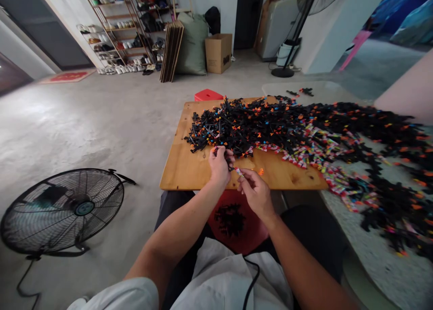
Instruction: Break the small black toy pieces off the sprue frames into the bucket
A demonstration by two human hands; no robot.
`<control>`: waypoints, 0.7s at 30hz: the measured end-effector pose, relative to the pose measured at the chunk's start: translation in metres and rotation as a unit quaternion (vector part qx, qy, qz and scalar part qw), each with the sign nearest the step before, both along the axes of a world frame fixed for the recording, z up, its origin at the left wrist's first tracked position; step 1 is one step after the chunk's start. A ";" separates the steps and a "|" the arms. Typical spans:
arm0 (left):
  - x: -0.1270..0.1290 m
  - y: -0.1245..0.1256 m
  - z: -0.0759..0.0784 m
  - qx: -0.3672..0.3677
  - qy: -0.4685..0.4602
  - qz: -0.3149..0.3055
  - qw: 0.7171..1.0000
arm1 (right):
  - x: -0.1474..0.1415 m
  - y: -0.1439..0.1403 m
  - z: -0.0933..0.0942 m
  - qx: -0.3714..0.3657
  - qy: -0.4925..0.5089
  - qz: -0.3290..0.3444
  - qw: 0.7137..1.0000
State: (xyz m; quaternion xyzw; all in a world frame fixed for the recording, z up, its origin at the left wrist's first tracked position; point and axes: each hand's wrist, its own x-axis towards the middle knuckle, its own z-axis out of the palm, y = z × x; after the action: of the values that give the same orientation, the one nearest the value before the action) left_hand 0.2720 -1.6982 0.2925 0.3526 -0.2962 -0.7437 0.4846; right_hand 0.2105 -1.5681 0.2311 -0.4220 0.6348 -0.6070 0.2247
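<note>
My left hand (220, 166) is closed around a small black plastic piece that looks like a toy gun, with a bit of orange at its end. My right hand (254, 188) pinches a small tube with a colourful label (238, 171), whose upper end meets the black piece or lies right against it; which of the two I cannot tell. Just beyond my hands, a big heap of black plastic pieces (243, 123) with orange, blue and yellow bits covers the far part of the wooden board (192, 177). Similar labelled tubes (314, 145) lie along the heap's near right side.
A loose orange bit (260, 171) rests near my right hand. Below the board's edge, a red container (250, 238) between my legs holds black pieces. More pieces spread over a speckled table (382, 265) at right. A floor fan (64, 211) stands at left, a red stool (208, 94) behind the board.
</note>
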 end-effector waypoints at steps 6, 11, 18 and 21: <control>-0.001 0.002 -0.002 -0.021 -0.020 0.015 0.999 | 0.004 0.002 -0.001 -0.012 0.138 -0.033 0.990; -0.003 0.004 -0.003 -0.018 -0.020 0.038 0.999 | 0.014 0.005 0.001 -0.023 0.217 -0.044 0.975; -0.006 0.008 -0.015 -0.002 -0.054 0.037 0.998 | 0.011 0.009 -0.003 0.041 0.051 0.027 0.997; -0.001 0.003 -0.032 -0.017 -0.119 0.006 0.993 | -0.002 0.022 -0.001 0.072 0.023 0.015 0.997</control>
State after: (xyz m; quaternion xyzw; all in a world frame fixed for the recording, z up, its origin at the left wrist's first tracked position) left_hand 0.2707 -1.6950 0.2601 0.4317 -0.3621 -0.6883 0.4569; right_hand 0.2086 -1.5457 0.2300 -0.4285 0.6752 -0.5464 0.2490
